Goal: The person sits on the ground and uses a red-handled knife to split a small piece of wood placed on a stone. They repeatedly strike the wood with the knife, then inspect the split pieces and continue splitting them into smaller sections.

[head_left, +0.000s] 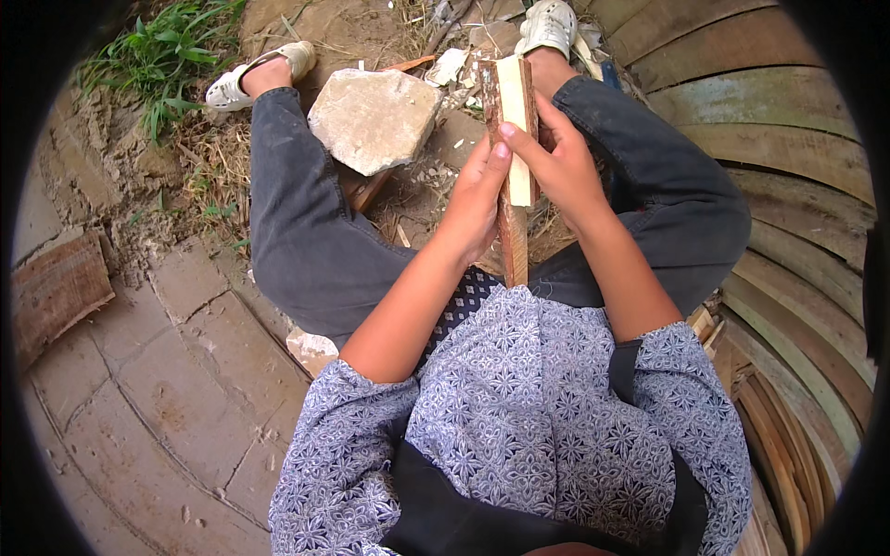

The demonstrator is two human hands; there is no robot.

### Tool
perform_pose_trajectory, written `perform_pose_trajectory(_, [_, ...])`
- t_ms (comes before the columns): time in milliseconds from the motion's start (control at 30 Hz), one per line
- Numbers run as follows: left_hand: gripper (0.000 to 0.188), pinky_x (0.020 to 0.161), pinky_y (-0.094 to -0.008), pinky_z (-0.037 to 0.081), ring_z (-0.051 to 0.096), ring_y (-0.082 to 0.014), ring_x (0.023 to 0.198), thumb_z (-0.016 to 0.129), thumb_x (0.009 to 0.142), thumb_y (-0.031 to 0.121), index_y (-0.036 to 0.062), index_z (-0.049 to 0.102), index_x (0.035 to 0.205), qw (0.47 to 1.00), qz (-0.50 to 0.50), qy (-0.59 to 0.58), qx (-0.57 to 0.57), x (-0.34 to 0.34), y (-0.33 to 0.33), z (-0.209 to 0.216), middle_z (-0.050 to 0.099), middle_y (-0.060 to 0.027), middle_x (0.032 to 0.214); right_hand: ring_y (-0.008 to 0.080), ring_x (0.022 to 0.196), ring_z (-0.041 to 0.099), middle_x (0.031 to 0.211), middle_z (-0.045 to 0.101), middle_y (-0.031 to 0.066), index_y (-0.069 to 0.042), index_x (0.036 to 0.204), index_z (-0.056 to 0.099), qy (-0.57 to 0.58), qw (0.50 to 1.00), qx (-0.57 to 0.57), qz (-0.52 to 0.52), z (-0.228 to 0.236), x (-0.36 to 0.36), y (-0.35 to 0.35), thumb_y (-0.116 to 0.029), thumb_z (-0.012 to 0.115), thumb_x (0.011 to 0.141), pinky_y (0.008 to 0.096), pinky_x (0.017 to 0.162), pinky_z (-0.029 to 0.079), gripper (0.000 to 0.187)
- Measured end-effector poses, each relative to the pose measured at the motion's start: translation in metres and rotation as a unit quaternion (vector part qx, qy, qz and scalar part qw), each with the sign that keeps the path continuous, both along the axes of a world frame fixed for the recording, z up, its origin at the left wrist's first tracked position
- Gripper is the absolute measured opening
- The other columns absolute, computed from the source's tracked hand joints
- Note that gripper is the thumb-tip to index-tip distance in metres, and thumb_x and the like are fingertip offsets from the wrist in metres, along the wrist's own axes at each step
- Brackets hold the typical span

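Note:
Between my knees, both hands hold a pale, freshly cut wood strip [515, 93] lengthwise against a longer, darker piece of wood [515, 250] with a rough brown edge. The darker piece points back toward my lap, its near end close to my shirt. My left hand [477, 195] is wrapped round the left side, its thumb pressed near the strip's edge. From the right, my right hand [563, 167] grips the strip, thumb across its top and fingers behind. Some of the fingers are hidden by the wood.
A flat pale stone slab [375, 119] lies between my legs, left of the wood. Wood chips [449, 68] are scattered beyond it. A plank wall [774, 153] curves along the right, with stacked boards [788, 454] below. Grass [185, 56] and paving [171, 398] are on the left.

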State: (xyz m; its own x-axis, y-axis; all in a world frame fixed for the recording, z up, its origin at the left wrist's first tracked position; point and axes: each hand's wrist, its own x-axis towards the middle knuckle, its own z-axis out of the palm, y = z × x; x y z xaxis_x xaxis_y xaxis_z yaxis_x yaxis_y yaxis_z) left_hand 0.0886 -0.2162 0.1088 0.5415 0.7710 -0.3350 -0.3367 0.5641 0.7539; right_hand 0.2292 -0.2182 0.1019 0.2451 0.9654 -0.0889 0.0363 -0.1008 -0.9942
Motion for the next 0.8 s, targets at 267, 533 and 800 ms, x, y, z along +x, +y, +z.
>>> perform_pose_trajectory(267, [0.053,0.096,-0.0313,0.051,0.061,-0.0148,0.114,0.044,0.111,0.039,0.0042,0.041,0.15,1.0,0.007,-0.007,-0.018,0.004,-0.001,-0.001,0.06,-0.0077,0.129,0.0187,0.102,0.06,0.113,0.059,0.0144,-0.001,0.145,0.053,-0.013,0.999,0.008,-0.035,-0.008,-0.004,-0.002,-0.032,0.077,0.09,0.0302,0.083,0.05,0.067])
perform_pose_trajectory(533, [0.052,0.099,-0.0312,0.05,0.06,-0.0148,0.118,0.044,0.111,0.035,0.0046,0.039,0.153,1.0,0.011,-0.005,-0.015,0.007,-0.002,0.0,0.059,-0.0084,0.134,0.0192,0.109,0.056,0.118,0.055,0.0136,0.0,0.147,0.051,0.02,0.997,0.041,-0.057,-0.017,-0.01,-0.003,-0.03,0.076,0.092,0.0293,0.089,0.048,0.067])
perform_pose_trajectory(800, [0.053,0.109,-0.0355,0.043,0.054,-0.0189,0.129,0.043,0.111,0.029,0.005,0.032,0.157,0.999,0.011,0.024,-0.026,0.009,-0.003,0.0,0.052,-0.0111,0.143,0.0123,0.118,0.058,0.135,0.059,0.0099,0.001,0.151,0.043,0.002,0.999,0.018,-0.037,-0.012,-0.007,-0.005,-0.013,0.067,0.099,0.028,0.1,0.047,0.06])
